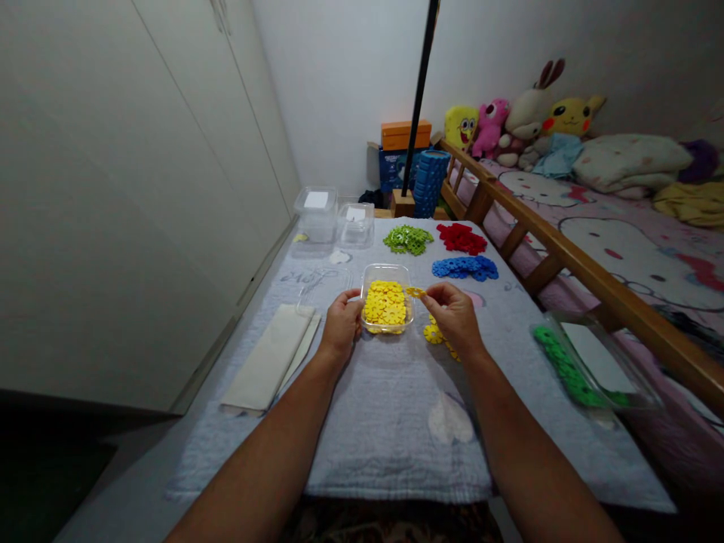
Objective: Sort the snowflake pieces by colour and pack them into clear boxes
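A clear plastic container (387, 273) stands on the cloth in front of me, with many yellow snowflake discs (385, 305) inside. My left hand (343, 323) grips its left wall, the fingers curled round the side. Between thumb and fingertips, my right hand (455, 315) pinches one yellow snowflake disc (415, 292) at the container's right rim. Below that hand, a few loose yellow discs (433, 333) lie on the cloth, partly hidden by it.
Farther back lie piles of light green (408, 240), red (461, 237) and blue discs (464, 267). Empty clear containers (317, 219) stand back left, a folded cream cloth (271, 354) nearer. A closed box of green discs (593, 362) sits right, beside the wooden bed rail (526, 226).
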A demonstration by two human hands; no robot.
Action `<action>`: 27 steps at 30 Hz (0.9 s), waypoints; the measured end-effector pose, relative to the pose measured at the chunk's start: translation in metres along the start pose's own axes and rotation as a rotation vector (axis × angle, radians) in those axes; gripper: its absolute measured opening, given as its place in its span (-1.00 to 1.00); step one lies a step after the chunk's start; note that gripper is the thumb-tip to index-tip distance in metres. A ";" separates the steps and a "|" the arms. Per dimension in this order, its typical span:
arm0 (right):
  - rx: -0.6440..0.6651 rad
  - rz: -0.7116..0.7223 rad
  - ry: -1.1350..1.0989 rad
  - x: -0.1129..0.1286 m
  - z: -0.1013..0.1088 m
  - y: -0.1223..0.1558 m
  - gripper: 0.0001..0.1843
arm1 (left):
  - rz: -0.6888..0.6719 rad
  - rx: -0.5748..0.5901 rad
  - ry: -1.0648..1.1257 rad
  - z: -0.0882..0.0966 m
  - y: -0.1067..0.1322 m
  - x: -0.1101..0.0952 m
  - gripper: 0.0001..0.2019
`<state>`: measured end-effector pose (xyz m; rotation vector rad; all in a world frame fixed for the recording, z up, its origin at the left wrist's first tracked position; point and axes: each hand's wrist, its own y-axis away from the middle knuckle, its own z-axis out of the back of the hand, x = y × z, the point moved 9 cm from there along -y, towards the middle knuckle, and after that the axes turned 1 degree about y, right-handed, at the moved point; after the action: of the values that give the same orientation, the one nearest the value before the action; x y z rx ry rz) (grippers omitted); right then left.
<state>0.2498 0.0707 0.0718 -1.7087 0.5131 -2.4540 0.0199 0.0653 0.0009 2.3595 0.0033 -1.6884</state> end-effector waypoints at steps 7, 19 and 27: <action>0.009 -0.009 -0.012 0.004 -0.015 -0.001 -0.81 | 0.004 -0.008 0.000 0.000 0.001 -0.001 -0.62; -0.155 -0.063 -0.004 -0.022 0.034 -0.010 -0.76 | 0.000 -0.015 -0.019 0.000 0.000 -0.002 -0.64; 0.058 -0.135 0.552 -0.052 0.063 -0.018 -0.87 | -0.002 -0.008 -0.009 0.000 0.001 -0.001 -0.61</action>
<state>0.3287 0.0888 0.0506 -1.0563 0.3729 -3.0039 0.0195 0.0649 0.0024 2.3466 0.0107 -1.6960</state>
